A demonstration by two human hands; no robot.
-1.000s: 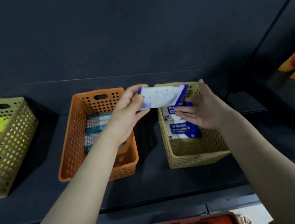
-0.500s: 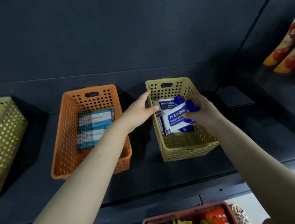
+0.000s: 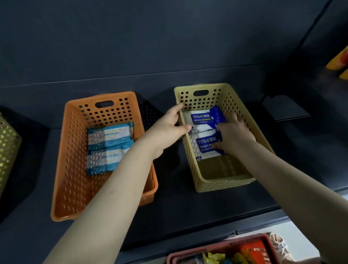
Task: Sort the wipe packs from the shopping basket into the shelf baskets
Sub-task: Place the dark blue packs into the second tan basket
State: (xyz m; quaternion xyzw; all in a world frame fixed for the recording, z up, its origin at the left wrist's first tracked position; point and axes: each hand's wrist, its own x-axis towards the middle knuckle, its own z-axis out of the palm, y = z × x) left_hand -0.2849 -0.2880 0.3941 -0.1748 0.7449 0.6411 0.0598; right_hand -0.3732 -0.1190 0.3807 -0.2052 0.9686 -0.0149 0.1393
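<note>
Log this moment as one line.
left hand touches yellow basket wall | right hand rests on blue wipe packs inside | orange basket holds teal packs

Right hand on wipe packs in yellow basket

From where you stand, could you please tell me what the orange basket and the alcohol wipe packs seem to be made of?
Orange basket: apparently moulded rigid plastic, fairly matt; regular round holes and a cut-out handle slot suggest it. Alcohol wipe packs: probably thin flexible plastic film, slightly glossy; printed faces, and one blue end curls upward.
</note>
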